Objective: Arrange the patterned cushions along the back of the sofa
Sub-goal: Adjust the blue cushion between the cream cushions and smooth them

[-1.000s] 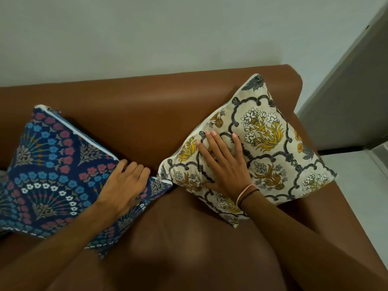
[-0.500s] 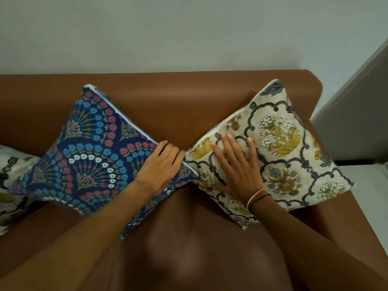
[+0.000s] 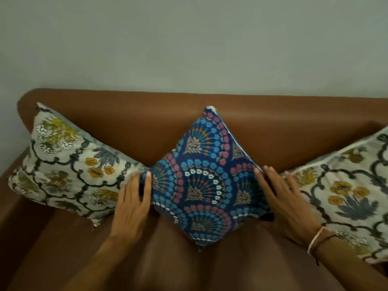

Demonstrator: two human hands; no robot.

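Observation:
A blue cushion (image 3: 204, 181) with red, blue and white fan patterns stands on one corner against the middle of the brown sofa back (image 3: 283, 131). My left hand (image 3: 131, 204) is at its left corner, thumb over the front and fingers behind the edge. My right hand (image 3: 287, 204) lies flat with fingers stretched over its right corner. A cream floral cushion (image 3: 69, 171) leans on the sofa back at the left. Another cream floral cushion (image 3: 346, 190) leans at the right, partly cut off by the frame edge.
The brown sofa seat (image 3: 189, 267) spreads below the cushions between my forearms. The left armrest (image 3: 12, 198) rises beside the left cream cushion. A plain pale wall (image 3: 189, 43) stands behind the sofa.
The view has swung left, bringing the left cream cushion into sight. The blue cushion now stands upright in the middle. My right hand left the right cream cushion for the blue one's right corner.

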